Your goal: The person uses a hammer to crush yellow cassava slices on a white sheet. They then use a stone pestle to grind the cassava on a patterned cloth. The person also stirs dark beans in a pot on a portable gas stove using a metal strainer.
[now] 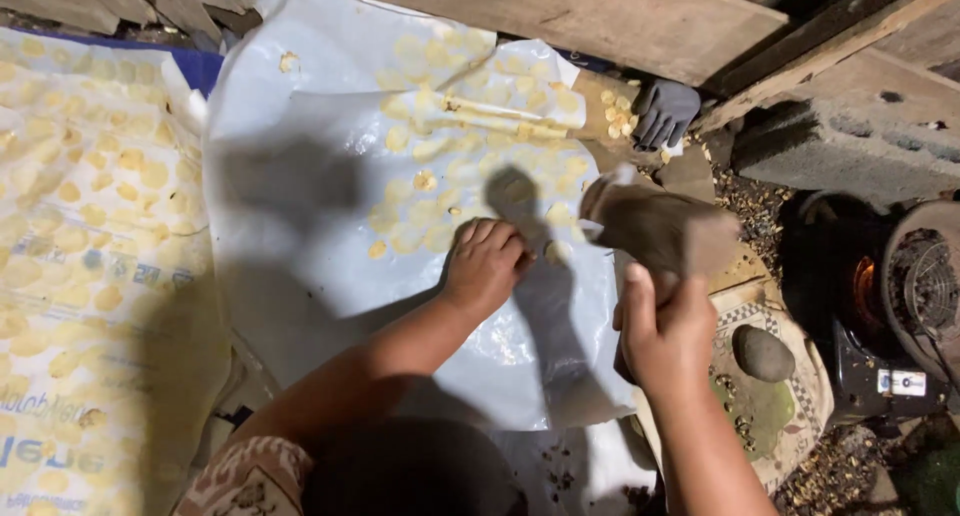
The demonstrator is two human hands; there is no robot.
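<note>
My left hand rests knuckles-up on a white plastic sheet, fingers curled down beside a pale flat chip. Whatever lies under the fingers is hidden. Several thin yellow chips are spread over the sheet's far half. My right hand is closed on the handle of a brown, blurred mallet, held up just right of the sheet's edge and above a round flat stone slab. A grey pebble lies on the slab.
A second printed sheet covered in chips lies at the left. A grey glove sits at the back near more chips. A glowing stove stands at the right, with a concrete block and wooden planks behind.
</note>
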